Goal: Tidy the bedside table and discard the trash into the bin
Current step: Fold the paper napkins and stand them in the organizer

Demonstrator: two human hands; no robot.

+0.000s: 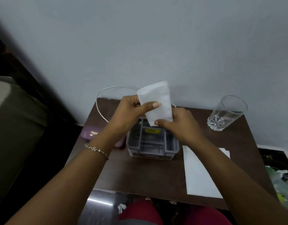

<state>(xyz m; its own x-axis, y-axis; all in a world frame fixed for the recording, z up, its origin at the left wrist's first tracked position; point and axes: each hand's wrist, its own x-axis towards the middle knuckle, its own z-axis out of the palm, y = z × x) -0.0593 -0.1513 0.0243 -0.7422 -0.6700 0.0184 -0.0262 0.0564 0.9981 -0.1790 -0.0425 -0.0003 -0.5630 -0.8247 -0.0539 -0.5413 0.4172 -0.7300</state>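
Hands met above the worktop (140,176), both holding one folded white tissue (156,101) upright in the air. The left hand (132,109) pinched its upper edge under the thumb, and the right hand (180,124) pinched its lower corner. Directly beneath the tissue stood a grey compartmented organizer (153,143). A purple spectacle case (91,133) lay just left of the organizer, with a white cable (104,98) looping behind it. An empty cut-glass tumbler (226,114) stood at the far right corner. A flat white paper sheet (200,172) lay on the near right. A crumpled tissue scrap (121,208) sat on the floor, and the bin (269,159) stood at the right, holding trash.
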